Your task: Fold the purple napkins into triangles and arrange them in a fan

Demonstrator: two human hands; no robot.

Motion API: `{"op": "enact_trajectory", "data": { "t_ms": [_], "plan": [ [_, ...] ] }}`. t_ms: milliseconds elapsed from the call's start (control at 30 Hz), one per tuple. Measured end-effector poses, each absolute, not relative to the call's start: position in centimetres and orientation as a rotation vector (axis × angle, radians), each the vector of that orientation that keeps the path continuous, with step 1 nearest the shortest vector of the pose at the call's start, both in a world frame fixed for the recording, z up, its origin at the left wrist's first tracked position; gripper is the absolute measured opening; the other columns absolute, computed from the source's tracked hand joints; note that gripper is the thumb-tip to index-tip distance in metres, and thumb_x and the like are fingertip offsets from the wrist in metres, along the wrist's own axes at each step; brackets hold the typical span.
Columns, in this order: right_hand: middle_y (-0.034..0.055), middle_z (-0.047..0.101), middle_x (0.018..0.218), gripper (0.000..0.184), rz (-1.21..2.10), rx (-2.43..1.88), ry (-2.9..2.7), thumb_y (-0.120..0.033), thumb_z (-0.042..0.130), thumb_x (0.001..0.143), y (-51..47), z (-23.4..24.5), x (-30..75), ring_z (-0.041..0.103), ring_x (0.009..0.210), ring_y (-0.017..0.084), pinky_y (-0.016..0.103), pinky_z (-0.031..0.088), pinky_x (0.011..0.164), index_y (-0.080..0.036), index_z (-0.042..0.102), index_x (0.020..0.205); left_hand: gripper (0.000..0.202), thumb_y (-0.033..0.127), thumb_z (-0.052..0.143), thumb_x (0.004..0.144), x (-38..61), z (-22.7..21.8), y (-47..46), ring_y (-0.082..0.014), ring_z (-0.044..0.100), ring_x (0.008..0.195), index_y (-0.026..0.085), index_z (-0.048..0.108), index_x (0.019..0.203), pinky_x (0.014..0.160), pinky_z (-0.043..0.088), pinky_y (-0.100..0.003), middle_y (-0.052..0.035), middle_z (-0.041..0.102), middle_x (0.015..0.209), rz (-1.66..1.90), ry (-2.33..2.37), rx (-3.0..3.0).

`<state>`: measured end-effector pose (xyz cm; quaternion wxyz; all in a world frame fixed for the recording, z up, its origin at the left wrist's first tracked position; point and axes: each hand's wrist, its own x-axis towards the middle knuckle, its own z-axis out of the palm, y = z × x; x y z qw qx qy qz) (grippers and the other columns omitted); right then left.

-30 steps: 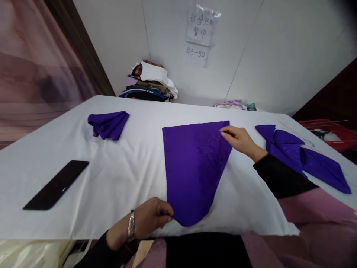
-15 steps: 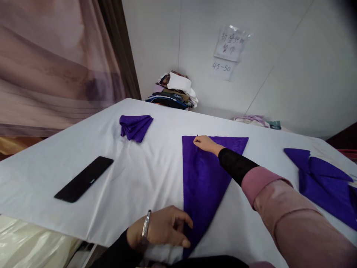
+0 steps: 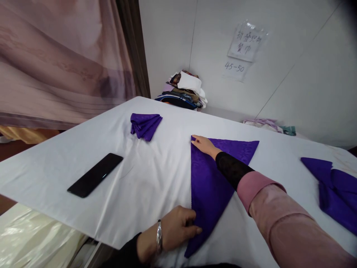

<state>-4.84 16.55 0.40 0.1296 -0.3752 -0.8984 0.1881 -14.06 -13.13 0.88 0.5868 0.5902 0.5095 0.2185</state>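
A purple cloth napkin (image 3: pixel 212 186) lies folded into a triangle on the white-covered table (image 3: pixel 145 175). My right hand (image 3: pixel 203 144) reaches across it and presses the far left corner with the fingertips held together. At the napkin's near point, my left hand (image 3: pixel 178 229), with a silver bracelet on the wrist, rests with its fingers curled on the cloth's near left edge. A black and pink sleeve covers my right arm.
A folded purple napkin (image 3: pixel 145 124) sits at the far left of the table. More purple napkins (image 3: pixel 331 186) lie at the right edge. A black phone (image 3: pixel 95 175) lies on the left. Stacked cloths (image 3: pixel 182 91) stand by the wall under paper notes (image 3: pixel 245 41). A curtain hangs left.
My right hand moved from the napkin's far right corner to its far left corner, bringing the cloth over into a triangle. The view shifted left. My left hand stayed at the near point.
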Motion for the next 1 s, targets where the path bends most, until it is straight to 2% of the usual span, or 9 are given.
{"op": "enact_trajectory", "data": {
  "t_ms": [133, 233, 333, 467, 533, 600, 700, 800, 1000],
  "plan": [
    [0.0100, 0.066, 0.111, 0.042, 0.583, -1.045, -2.565, -0.025, 0.048, 0.088, 15.6, -0.3, -3.8, 0.060, 0.097, 0.019, 0.034, 0.045, 0.088, -0.016, 0.053, 0.128, 0.029, 0.046, 0.057, 0.077, -14.2, 0.8, -13.2, -0.0131, 0.039, 0.057, 0.023, 0.052, 0.060, 0.052, 0.031, -0.027, 0.0030, 0.045, 0.057, 0.530, 1.162, 1.451],
    [0.0107, 0.060, 0.124, 0.040, 0.520, -0.997, -2.586, -0.023, 0.051, 0.085, 14.8, -0.8, -1.3, 0.054, 0.114, 0.022, 0.039, 0.039, 0.100, -0.017, 0.057, 0.125, 0.030, 0.049, 0.054, 0.079, -14.3, 0.7, -13.1, -0.0135, 0.041, 0.059, 0.023, 0.054, 0.064, 0.055, 0.033, -0.027, 0.0026, 0.049, 0.060, 0.553, 1.146, 1.465],
    [0.0115, 0.059, 0.125, 0.037, 0.370, -1.063, -2.548, -0.023, 0.051, 0.084, 14.5, -1.0, 3.2, 0.051, 0.118, 0.024, 0.043, 0.035, 0.104, -0.017, 0.060, 0.120, 0.032, 0.052, 0.053, 0.079, -14.4, 0.8, -13.0, -0.0142, 0.042, 0.057, 0.023, 0.054, 0.067, 0.055, 0.033, -0.028, 0.0019, 0.051, 0.059, 0.604, 1.291, 1.503],
    [0.0136, 0.055, 0.130, 0.037, 0.136, -1.407, -2.288, -0.022, 0.052, 0.082, 14.8, -0.5, 11.6, 0.045, 0.124, 0.028, 0.046, 0.032, 0.107, -0.015, 0.061, 0.117, 0.033, 0.058, 0.056, 0.076, -14.2, 0.8, -12.8, -0.0206, 0.052, 0.065, 0.028, 0.059, 0.090, 0.063, 0.039, -0.034, -0.0016, 0.061, 0.072, 0.703, 1.530, 1.507],
    [0.0157, 0.053, 0.130, 0.043, 0.179, -1.621, -2.031, -0.024, 0.056, 0.079, 14.8, -0.2, 15.4, 0.044, 0.125, 0.030, 0.047, 0.034, 0.105, -0.013, 0.057, 0.121, 0.041, 0.058, 0.060, 0.073, -13.8, 0.3, -12.9, -0.0254, 0.055, 0.074, 0.032, 0.057, 0.105, 0.071, 0.040, -0.039, -0.0040, 0.064, 0.084, 0.766, 1.598, 1.528],
    [0.0170, 0.058, 0.121, 0.055, 0.394, -1.794, -1.704, -0.028, 0.061, 0.076, 14.7, 0.0, 18.0, 0.052, 0.115, 0.031, 0.044, 0.043, 0.096, -0.012, 0.051, 0.127, 0.051, 0.056, 0.063, 0.071, -13.2, -0.3, -13.2, -0.0305, 0.056, 0.084, 0.036, 0.053, 0.117, 0.078, 0.040, -0.044, -0.0069, 0.063, 0.099, 0.810, 1.636, 1.577],
    [0.0142, 0.066, 0.097, 0.074, 0.681, -1.867, -1.389, -0.035, 0.064, 0.075, 14.7, 0.0, 19.3, 0.064, 0.082, 0.025, 0.037, 0.053, 0.068, -0.010, 0.036, 0.138, 0.053, 0.048, 0.061, 0.075, -12.0, -1.2, -13.7, -0.0365, 0.055, 0.099, 0.037, 0.050, 0.125, 0.085, 0.039, -0.048, -0.0096, 0.058, 0.118, 0.770, 1.663, 1.690],
    [0.0088, 0.066, 0.079, 0.078, 0.774, -1.849, -1.359, -0.033, 0.065, 0.075, 15.0, -0.1, 18.4, 0.060, 0.057, 0.018, 0.031, 0.050, 0.049, -0.008, 0.030, 0.140, 0.044, 0.038, 0.053, 0.081, -10.8, -1.3, -13.9, -0.0374, 0.055, 0.103, 0.033, 0.054, 0.124, 0.088, 0.040, -0.048, -0.0108, 0.060, 0.116, 0.639, 1.678, 1.809],
    [0.0022, 0.063, 0.068, 0.076, 0.835, -1.845, -1.381, -0.016, 0.068, 0.067, 15.0, 0.2, 18.0, 0.049, 0.042, 0.012, 0.026, 0.043, 0.042, -0.012, 0.038, 0.136, 0.035, 0.021, 0.050, 0.080, -10.6, 0.1, -13.2, -0.0326, 0.060, 0.104, 0.026, 0.063, 0.112, 0.091, 0.043, -0.043, -0.0077, 0.066, 0.114, 0.527, 1.699, 1.880]
  ]
}}
